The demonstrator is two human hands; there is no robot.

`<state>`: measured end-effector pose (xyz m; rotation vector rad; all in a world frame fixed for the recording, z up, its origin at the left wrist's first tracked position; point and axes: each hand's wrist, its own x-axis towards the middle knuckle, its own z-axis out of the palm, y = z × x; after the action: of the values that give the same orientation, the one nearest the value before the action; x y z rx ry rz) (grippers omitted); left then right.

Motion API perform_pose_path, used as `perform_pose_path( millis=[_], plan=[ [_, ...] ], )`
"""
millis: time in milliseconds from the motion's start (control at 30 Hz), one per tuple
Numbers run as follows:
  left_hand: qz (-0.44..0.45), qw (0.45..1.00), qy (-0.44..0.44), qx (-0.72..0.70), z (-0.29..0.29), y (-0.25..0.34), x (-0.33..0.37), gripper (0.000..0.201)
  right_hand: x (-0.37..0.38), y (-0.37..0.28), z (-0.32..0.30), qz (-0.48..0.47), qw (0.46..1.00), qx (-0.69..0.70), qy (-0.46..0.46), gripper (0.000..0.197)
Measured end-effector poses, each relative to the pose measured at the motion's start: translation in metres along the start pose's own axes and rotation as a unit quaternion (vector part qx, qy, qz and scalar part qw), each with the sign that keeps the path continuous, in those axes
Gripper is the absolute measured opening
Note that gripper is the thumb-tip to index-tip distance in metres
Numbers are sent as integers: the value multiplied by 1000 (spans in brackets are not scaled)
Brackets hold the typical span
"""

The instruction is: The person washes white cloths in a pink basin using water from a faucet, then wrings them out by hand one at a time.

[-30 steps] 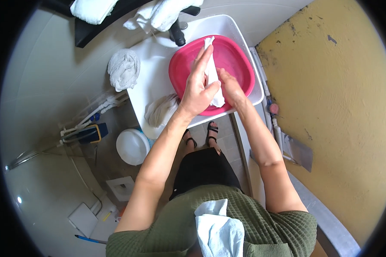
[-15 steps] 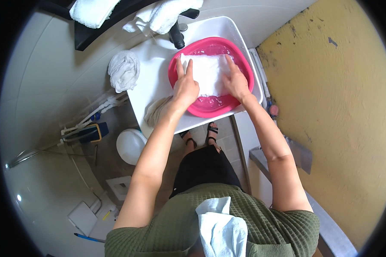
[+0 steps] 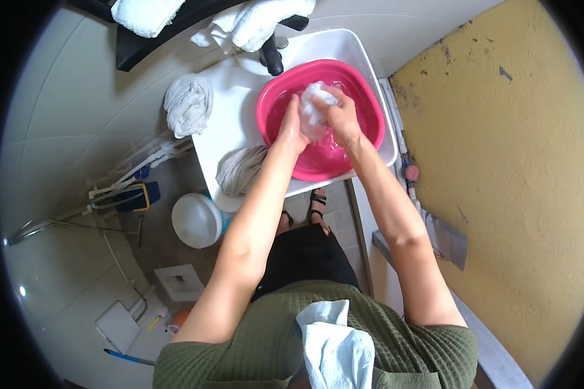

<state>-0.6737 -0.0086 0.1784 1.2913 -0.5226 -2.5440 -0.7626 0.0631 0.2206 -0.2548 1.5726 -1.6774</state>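
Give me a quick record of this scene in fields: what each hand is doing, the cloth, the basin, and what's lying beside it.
left hand: grips the white cloth's left side
right hand: grips its right side
white cloth: bunched, held over the water
pink basin: in the white sink, holds water
beside basin: two wadded towels on the sink's left
faucet: black, behind basin

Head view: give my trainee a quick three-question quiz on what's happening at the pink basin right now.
1. True or false: both hands grip the white cloth over the pink basin.
2. Which lies on the white sink just left of the basin? A) a crumpled beige cloth B) a blue bucket C) a green bottle
3. Fill in: the left hand and right hand hold the cloth ____ into a wad, not spread flat.

Key: 1 true; 2 A, the crumpled beige cloth; 3 bunched.
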Motion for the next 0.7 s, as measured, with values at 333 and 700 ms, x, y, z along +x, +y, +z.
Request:
perform_pose_path(
  millis=[333, 700],
  plan=[
    [50, 977, -146, -149, -12, 8, 16, 43, -50, -18, 37, -298, 906, -300, -11, 33],
    [301, 946, 38, 115, 43, 15, -51, 29, 24, 12, -7, 12, 929, -370, -1, 46]
  ],
)
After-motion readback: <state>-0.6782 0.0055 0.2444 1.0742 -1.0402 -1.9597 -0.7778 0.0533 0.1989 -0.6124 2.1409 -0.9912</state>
